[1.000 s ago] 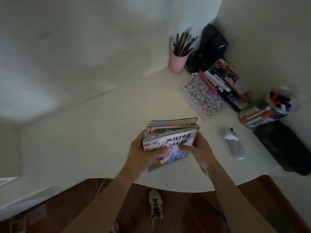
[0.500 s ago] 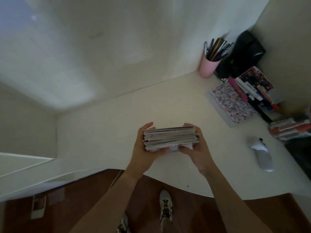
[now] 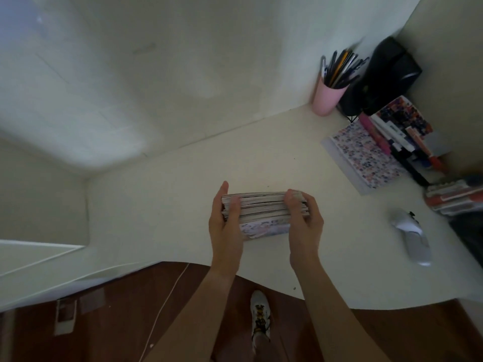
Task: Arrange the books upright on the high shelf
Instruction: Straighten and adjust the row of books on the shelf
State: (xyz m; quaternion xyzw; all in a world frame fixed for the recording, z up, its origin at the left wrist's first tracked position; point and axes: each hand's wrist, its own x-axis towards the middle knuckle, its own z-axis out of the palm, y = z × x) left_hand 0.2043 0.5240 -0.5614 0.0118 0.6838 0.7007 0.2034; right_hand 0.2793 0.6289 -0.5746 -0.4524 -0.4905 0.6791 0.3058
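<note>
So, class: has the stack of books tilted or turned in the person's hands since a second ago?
Yes. The stack of books has tipped from cover-up to page edges facing the camera, while remaining above the white desk, gripped by left hand and right hand.

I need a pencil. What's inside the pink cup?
The pink cup on the white desk holds upright dark pens and a yellow pencil; its wall hides their lower ends.
</note>
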